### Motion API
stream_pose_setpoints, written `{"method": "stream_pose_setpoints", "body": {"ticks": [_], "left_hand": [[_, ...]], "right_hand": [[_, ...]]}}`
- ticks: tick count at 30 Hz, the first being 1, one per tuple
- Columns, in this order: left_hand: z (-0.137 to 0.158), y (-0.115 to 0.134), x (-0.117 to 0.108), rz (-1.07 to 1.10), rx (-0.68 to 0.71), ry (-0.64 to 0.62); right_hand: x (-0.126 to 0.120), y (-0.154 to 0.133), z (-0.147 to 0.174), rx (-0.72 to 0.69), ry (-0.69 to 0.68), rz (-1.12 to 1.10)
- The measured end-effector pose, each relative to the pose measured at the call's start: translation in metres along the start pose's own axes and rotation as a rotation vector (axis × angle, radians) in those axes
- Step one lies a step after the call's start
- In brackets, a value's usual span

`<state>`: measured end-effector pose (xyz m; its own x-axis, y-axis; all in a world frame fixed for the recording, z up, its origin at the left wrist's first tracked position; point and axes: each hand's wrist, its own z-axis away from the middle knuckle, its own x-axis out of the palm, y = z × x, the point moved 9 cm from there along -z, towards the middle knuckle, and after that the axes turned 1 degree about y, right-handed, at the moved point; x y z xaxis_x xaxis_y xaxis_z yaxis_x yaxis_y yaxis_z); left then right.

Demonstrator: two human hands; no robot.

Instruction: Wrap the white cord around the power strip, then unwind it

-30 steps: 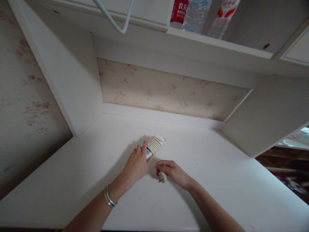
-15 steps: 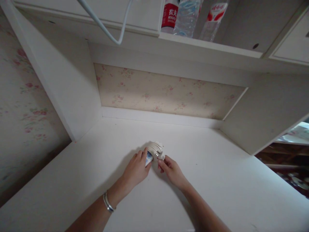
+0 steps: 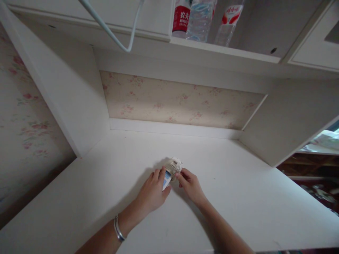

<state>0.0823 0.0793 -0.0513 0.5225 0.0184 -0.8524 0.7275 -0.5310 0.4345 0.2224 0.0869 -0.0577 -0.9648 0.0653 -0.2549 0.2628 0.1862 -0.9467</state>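
Observation:
A white-and-blue power strip [image 3: 166, 179] is held just over the desk, partly covered by my fingers. Its off-white cord [image 3: 171, 168] is wound in several turns round the far end. My left hand [image 3: 151, 189] grips the strip's near end, thumb below and fingers across the top. At the right side of the coil, my right hand [image 3: 189, 185] pinches the end of the cord, where a pale plug [image 3: 178, 165] seems to sit against the turns. Its fingertips hide part of that end.
The white desk [image 3: 225, 201] spreads round both hands, with side panels left and right. Overhead, a shelf [image 3: 225, 53] holds several plastic bottles [image 3: 201, 21]. A pale looped cable or tube [image 3: 111, 33] hangs in front of the upper cabinet.
The coiled cord has turned a little, and the plug end now lies closer to the turns. My right fingers have closed in against the coil. The camera view has shifted slightly.

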Motion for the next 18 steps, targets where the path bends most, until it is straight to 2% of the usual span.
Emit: {"method": "stream_pose_setpoints", "body": {"ticks": [6, 18], "left_hand": [[-0.002, 0.000, -0.003, 0.200, -0.045, -0.052], [-0.003, 0.009, -0.008, 0.341, -0.080, -0.050]], "right_hand": [[-0.016, 0.015, 0.001, 0.075, 0.125, -0.029], [-0.026, 0.043, 0.003, 0.246, 0.309, -0.358]]}}
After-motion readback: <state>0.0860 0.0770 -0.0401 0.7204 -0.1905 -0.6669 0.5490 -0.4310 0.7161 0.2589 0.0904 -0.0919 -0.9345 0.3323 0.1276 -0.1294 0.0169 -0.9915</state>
